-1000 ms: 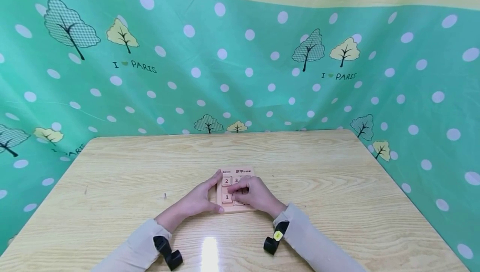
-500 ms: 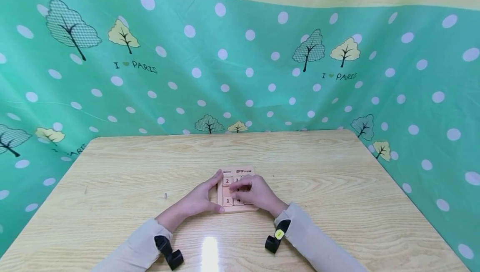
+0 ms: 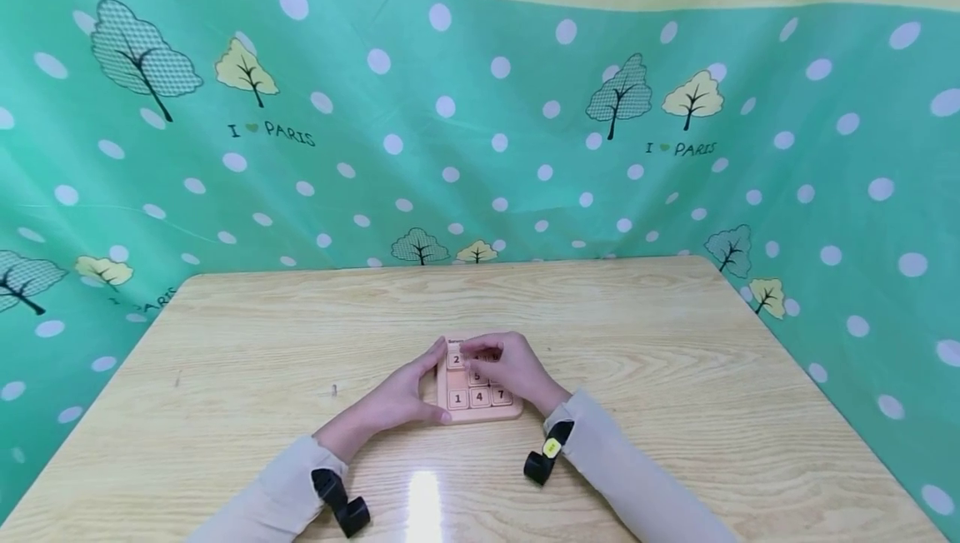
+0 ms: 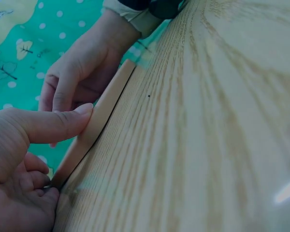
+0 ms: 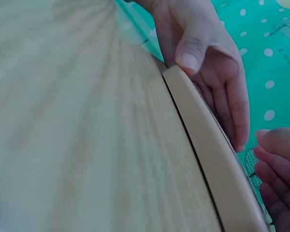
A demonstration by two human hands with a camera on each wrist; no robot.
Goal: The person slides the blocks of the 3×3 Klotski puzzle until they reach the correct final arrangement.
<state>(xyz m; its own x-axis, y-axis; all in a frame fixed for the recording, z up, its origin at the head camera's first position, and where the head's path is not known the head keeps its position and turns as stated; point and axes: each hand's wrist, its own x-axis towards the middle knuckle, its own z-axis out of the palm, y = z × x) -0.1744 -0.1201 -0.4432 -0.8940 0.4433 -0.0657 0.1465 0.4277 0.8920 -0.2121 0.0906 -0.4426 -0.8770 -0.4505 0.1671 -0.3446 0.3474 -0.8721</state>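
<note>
Head view, from left to right: a pale sleeve [image 3: 255, 500] with a black wrist camera [image 3: 347, 511] leads to the left hand [image 3: 397, 396]. It grips the left side of a wooden number puzzle [image 3: 480, 417], thumb at the near corner, fingers toward the far corner. The puzzle lies flat near the middle of the tabletop [image 3: 300, 310]. Its left column shows tile 2 [image 3: 455, 361], a gap, then tile 1 [image 3: 457, 399]; tile 5 [image 3: 477, 377] sits right of the gap, and tile 4 [image 3: 479, 398] and tile 7 [image 3: 501, 396] finish the near row. Farther right, the right hand [image 3: 516, 368] hovers over the upper tiles, fingers loosely bent and seemingly holding nothing; whether a fingertip touches a tile cannot be told.

The step looks like sliding tiles. To do it well, the left hand should keep the frame steady while one right fingertip pushes lightly, level and straight toward the gap; pressing down or pushing askew could jam a tile.

Counted: two hands, two wrist cameras, one puzzle, one visible gap, and five tiles with readable numbers; others are partly covered, so the full total cannot be told.
</note>
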